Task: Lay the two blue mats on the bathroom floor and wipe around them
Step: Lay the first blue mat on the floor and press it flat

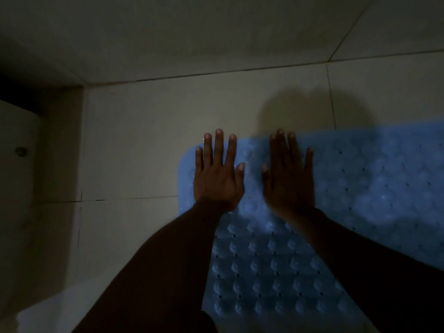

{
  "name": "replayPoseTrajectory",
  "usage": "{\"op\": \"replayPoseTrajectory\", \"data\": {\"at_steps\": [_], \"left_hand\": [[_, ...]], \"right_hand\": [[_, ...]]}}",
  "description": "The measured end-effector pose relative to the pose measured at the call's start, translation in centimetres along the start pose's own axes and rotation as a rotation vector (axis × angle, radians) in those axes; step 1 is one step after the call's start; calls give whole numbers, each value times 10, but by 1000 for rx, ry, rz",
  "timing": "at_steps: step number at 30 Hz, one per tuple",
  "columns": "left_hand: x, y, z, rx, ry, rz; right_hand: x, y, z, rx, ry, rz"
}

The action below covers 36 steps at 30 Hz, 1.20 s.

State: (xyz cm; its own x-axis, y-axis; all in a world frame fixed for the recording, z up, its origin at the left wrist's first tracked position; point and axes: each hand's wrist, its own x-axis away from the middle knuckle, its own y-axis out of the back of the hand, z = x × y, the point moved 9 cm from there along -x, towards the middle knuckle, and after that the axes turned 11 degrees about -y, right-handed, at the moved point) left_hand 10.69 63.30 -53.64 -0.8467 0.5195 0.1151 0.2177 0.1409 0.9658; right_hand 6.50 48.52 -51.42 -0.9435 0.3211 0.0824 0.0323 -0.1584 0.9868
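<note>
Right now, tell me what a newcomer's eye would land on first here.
First, the blue mat with its suction bumps and small holes, spread on the tiled floor at centre right. Next, the left hand and right hand, both flat with fingers spread, near the mat's far rounded corner. A pale fixture sits dim at the left edge.

The blue mat (360, 188) runs off the right and bottom edges, dim and blurred.

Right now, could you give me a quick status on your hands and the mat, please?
Both hands open: left hand and right hand pressed flat on blue mat. Mat lies on tiled floor. Only one mat in view. Nothing obstructing.
</note>
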Motion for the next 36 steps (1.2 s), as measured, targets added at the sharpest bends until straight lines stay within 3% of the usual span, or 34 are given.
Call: {"op": "replayPoseTrajectory", "data": {"at_steps": [4, 12, 19, 26, 36], "left_hand": [[1, -1, 2, -13, -9, -31], [55, 11, -15, 69, 14, -116], [106, -17, -14, -8, 48, -15], [105, -16, -12, 7, 42, -30], [106, -18, -10, 19, 40, -10]], "right_hand": [[19, -30, 17, 73, 72, 86], [17, -26, 19, 42, 86, 76], [19, -24, 19, 18, 93, 24], [20, -21, 17, 8, 76, 5], [121, -28, -17, 26, 172, 85]]}}
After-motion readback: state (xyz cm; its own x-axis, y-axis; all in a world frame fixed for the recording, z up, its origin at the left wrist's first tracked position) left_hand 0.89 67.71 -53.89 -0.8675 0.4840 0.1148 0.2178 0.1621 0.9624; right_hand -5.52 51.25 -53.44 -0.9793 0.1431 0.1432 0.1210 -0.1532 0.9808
